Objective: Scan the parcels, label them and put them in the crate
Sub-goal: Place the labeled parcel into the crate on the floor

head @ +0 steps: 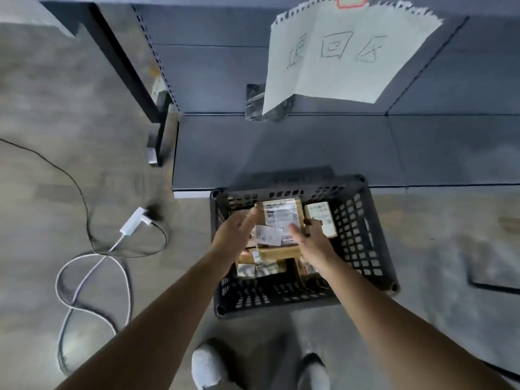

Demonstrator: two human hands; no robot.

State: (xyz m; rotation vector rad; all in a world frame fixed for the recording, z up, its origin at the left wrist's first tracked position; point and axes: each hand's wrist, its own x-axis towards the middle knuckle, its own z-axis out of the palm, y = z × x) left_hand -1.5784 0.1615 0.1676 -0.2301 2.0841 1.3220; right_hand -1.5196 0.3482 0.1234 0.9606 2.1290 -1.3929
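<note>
The parcel (pixel 281 218), a flat brown cardboard box, lies at the top of the pile inside the black crate (pixel 374 243), caught between two hands. The left hand's fingers (pixel 251 218) are straight and rest against its left edge. The right hand (pixel 312 243) lays its thumb (pixel 295 229) on the top face, and its other fingers appear to curl round the right edge, though blur makes this hard to confirm. The left hand (pixel 235 235) only steadies, so the right seems to do the holding.

Judging by its size and board walls, the box should be light and stiff, with enough friction not to slip. The two opposite edges look like the safest hold, keeping fingers off the paper.

A large white shipping label (pixel 282 213) covers most of the top face, and a small white sticker (pixel 268 235) sits at its near left corner. Both carry print and barcode-like marks too blurred to read.

Just to the right lies a second labelled parcel (pixel 322 218), and more packets (pixel 261 267) lie nearer the person.

The crate stands on the floor against a grey shelf (pixel 281 147). A torn sheet of paper (pixel 346 52) hangs above with three handwritten characters, the middle one looking like 回. A white cable (pixel 84 277) loops across the floor to the left.
</note>
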